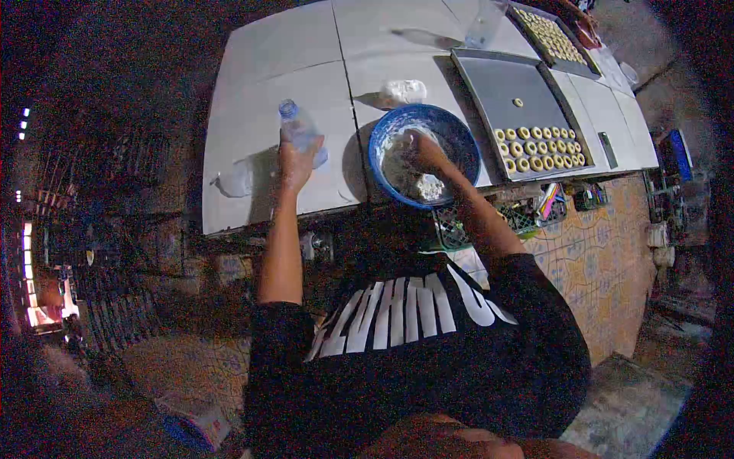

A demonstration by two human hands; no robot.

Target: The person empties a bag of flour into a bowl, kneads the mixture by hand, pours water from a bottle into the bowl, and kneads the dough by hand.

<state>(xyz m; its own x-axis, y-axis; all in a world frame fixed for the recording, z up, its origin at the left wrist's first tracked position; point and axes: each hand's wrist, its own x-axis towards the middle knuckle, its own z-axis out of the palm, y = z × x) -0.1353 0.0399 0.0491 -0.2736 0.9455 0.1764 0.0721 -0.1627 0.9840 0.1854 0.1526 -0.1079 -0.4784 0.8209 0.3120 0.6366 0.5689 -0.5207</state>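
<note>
My left hand (297, 161) is wrapped round a clear plastic bottle (300, 126) with a bluish neck, held over the white tabletop. To its right stands a blue basin (472, 138), its inner wall smeared with white powder. My right hand (426, 151) reaches down inside the basin, its fingers hidden in the mixture. A pale, powdery clump (430, 187) lies at the near side of the basin. Just beyond the rim is a white, flour-like packet (405, 91). Left of the bottle rests a crumpled clear plastic item (235, 180).
A metal tray (505, 88) with rows of ring-shaped dough pieces (537, 148) lies right of the basin. Farther back, another tray (544, 21) is filled with rings. A dark slim object (608, 150) sits near the right edge. Crates (520, 220) stand below the tabletop (267, 46).
</note>
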